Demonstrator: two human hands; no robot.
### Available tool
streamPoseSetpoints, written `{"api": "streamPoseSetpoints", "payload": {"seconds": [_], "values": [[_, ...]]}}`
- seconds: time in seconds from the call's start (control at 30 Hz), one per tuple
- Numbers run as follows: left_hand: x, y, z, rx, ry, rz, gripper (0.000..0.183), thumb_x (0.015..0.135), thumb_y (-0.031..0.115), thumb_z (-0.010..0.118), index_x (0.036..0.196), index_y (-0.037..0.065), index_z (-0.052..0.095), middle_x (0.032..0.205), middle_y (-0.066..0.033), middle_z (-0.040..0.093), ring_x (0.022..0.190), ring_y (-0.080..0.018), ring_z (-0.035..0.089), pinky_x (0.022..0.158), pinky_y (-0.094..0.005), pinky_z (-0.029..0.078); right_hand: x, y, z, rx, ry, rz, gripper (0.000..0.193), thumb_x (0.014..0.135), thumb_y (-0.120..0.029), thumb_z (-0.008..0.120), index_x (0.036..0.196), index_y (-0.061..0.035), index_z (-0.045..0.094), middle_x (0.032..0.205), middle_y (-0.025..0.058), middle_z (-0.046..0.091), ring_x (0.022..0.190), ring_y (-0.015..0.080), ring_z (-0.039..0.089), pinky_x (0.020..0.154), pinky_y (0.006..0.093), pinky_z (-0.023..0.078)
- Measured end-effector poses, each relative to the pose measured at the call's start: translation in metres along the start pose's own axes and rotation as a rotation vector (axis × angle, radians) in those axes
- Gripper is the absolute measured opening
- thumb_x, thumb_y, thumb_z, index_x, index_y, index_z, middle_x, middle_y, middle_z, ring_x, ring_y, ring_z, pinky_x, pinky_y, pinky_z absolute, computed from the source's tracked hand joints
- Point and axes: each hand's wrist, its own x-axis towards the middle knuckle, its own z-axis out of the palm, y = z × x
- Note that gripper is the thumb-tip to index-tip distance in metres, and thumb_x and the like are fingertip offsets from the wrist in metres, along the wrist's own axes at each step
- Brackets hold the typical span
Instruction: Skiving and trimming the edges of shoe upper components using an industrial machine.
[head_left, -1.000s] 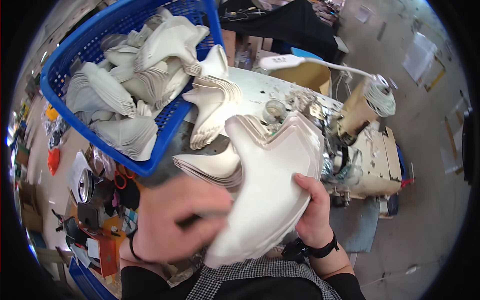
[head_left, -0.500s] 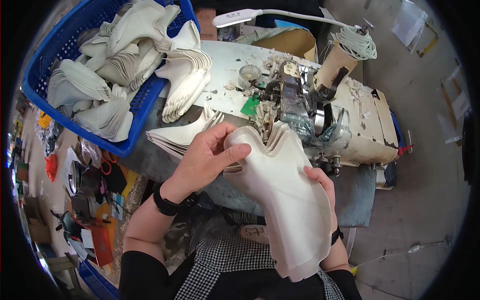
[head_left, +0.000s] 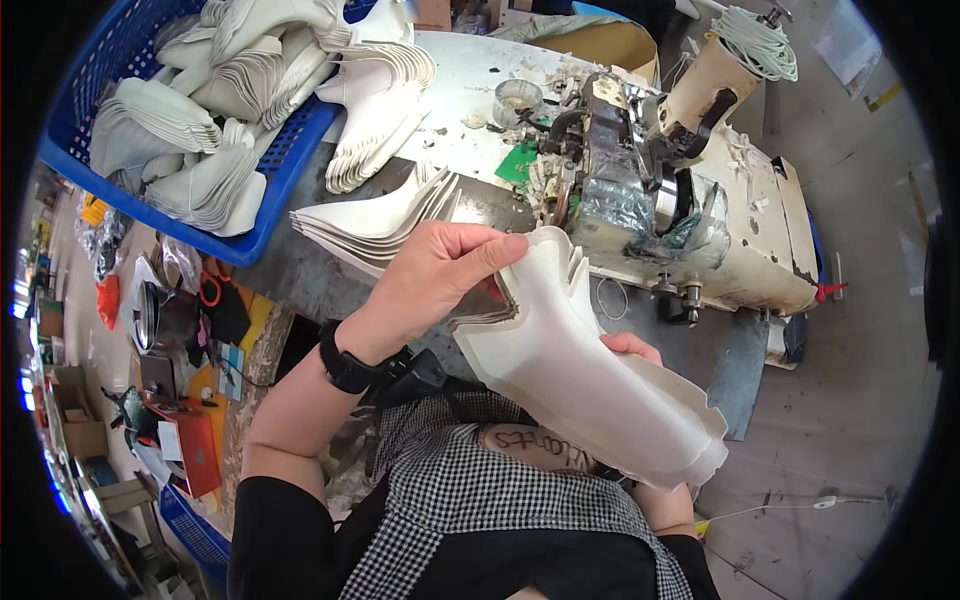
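Observation:
Between my hands is a bundle of white leather shoe-upper pieces (head_left: pixel 600 385), layered with notched and curved edges. My left hand (head_left: pixel 435 275) pinches its upper corner between thumb and fingers. From behind the bundle's right side, my right hand (head_left: pixel 635 348) grips it; only some fingers show over the edge and the rest is hidden. Just beyond my left hand, a fanned stack of similar white pieces (head_left: pixel 370 225) lies on the grey metal table (head_left: pixel 325 305). A second fanned stack (head_left: pixel 385 110) rests farther back beside the basket.
A blue plastic basket (head_left: pixel 255 240) full of white pieces stands at the far left. A beige leather-working machine (head_left: pixel 740 235) with scraps around it occupies the right. A small glass cup (head_left: pixel 518 98) and a green piece (head_left: pixel 516 165) sit left of it.
The bundle has tilted, its lower end swinging right and up. My left thumb has moved slightly up and right with its corner. The view has shifted, so the machine sits farther right.

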Motion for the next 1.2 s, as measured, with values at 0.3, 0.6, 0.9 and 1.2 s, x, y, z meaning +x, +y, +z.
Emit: {"api": "streamPoseSetpoints", "payload": {"seconds": [0.3,0.6,0.9,1.2], "values": [[-0.002,-0.006,-0.003,-0.075,-0.045,0.015,0.031,0.096,0.018,0.062,0.118,-0.004,0.065,0.101,-0.0073,0.070,0.083,-0.0086,0.064,0.078,-0.0237,0.054,0.008,0.030,-0.018,0.358,0.081,0.189,0.041,0.092,-0.011,0.058,0.128,-0.0060,0.039,0.120,0.0200,0.055,0.101,0.0279,0.064,0.081,0.0375,0.059],[-0.004,-0.010,-0.004,-0.083,-0.105,0.041,0.044,0.087,-0.005,0.057,0.131,-0.009,0.052,0.119,-0.0188,0.064,0.107,-0.0221,0.065,0.095,-0.0336,0.053,0.023,0.035,-0.027,0.956,-0.005,0.402,0.030,0.093,-0.018,0.053,0.117,-0.0004,0.053,0.103,0.0189,0.065,0.085,0.0300,0.069,0.077,0.0389,0.060],[-0.006,-0.008,-0.002,-0.104,-0.104,0.023,0.048,0.084,-0.009,0.055,0.132,-0.010,0.050,0.121,-0.0214,0.063,0.110,-0.0252,0.064,0.098,-0.0360,0.052,0.020,-0.002,-0.004,0.442,0.173,0.390,0.045,0.091,-0.025,0.047,0.126,0.0032,0.052,0.109,0.0221,0.066,0.087,0.0332,0.069,0.079,0.0421,0.058],[-0.008,-0.017,-0.003,-0.035,-0.059,0.007,0.047,0.085,-0.007,0.054,0.132,-0.005,0.052,0.118,-0.0109,0.065,0.104,-0.0137,0.064,0.091,-0.0258,0.050,0.029,-0.006,-0.010,0.676,0.234,0.262,0.050,0.087,-0.012,0.044,0.135,0.0026,0.043,0.122,0.0193,0.059,0.101,0.0274,0.065,0.089,0.0374,0.054]]}}
